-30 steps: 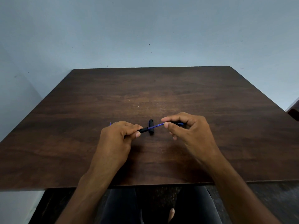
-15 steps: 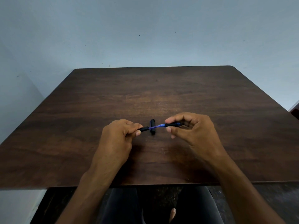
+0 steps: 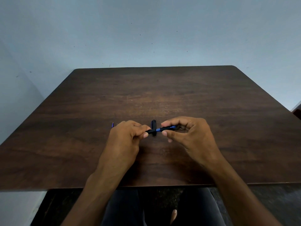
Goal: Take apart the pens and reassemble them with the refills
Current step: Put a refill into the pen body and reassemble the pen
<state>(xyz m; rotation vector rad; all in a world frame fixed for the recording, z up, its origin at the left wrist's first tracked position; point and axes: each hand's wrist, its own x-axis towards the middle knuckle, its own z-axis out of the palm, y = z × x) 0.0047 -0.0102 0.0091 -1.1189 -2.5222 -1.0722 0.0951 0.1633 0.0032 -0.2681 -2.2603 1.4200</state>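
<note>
A dark pen [image 3: 158,130] with a blue band in its middle is held level just above the brown table [image 3: 156,98]. My left hand [image 3: 125,141] pinches its black left part between thumb and forefinger. My right hand [image 3: 189,134] grips the right part, whose blue end shows inside the curled fingers. The two parts are nearly closed together, with only a short blue stretch showing between them. A black pen cap [image 3: 153,123] lies on the table just behind the pen. A thin blue tip [image 3: 112,124] pokes out beyond my left hand.
The table's near edge runs just under my forearms, with my dark-clothed lap below it. A pale blue wall stands behind the table's far edge. A dark piece of furniture [image 3: 297,111] shows at the right border.
My hands have drawn closer together. The long blue stretch between the two pen parts has shrunk to a short band as the parts slid toward each other.
</note>
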